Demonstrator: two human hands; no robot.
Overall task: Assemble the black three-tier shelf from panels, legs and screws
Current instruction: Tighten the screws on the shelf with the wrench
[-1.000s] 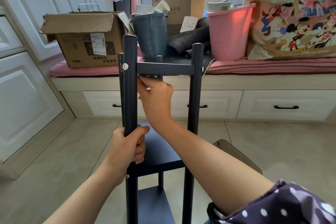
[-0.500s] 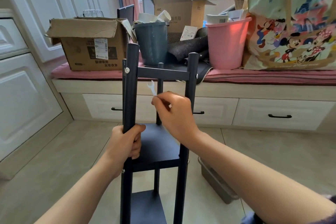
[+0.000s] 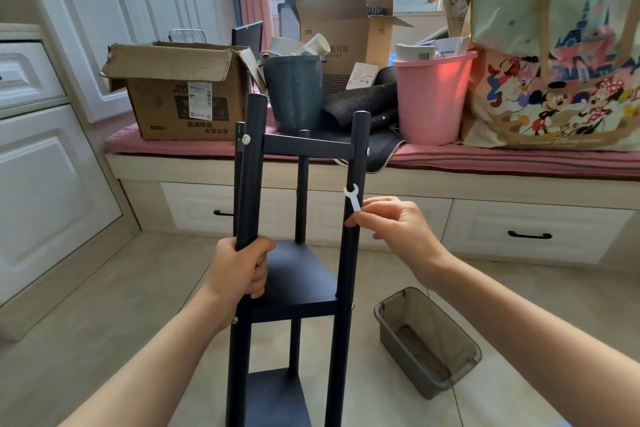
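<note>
The black three-tier shelf (image 3: pixel 294 274) stands upright on the tiled floor in front of me, all three panels fixed between its round legs. A silver screw head (image 3: pixel 246 139) shows on the near left leg at the top panel. My left hand (image 3: pixel 239 270) grips the near left leg just above the middle panel. My right hand (image 3: pixel 391 222) is to the right of the near right leg and pinches a small white flat wrench (image 3: pixel 353 198), whose jaw end points up in front of that leg.
A grey translucent plastic bin (image 3: pixel 429 340) sits on the floor right of the shelf. Behind is a window bench with drawers (image 3: pixel 533 232), carrying a cardboard box (image 3: pixel 180 97), a dark bucket (image 3: pixel 294 94), a pink bucket (image 3: pixel 429 100) and a cartoon-print bag (image 3: pixel 561 73). White cabinets (image 3: pixel 52 184) stand left.
My right hand has drawn the wrench out from under the top panel and moved it right, across to the near right leg. My left hand keeps its grip on the left leg.
</note>
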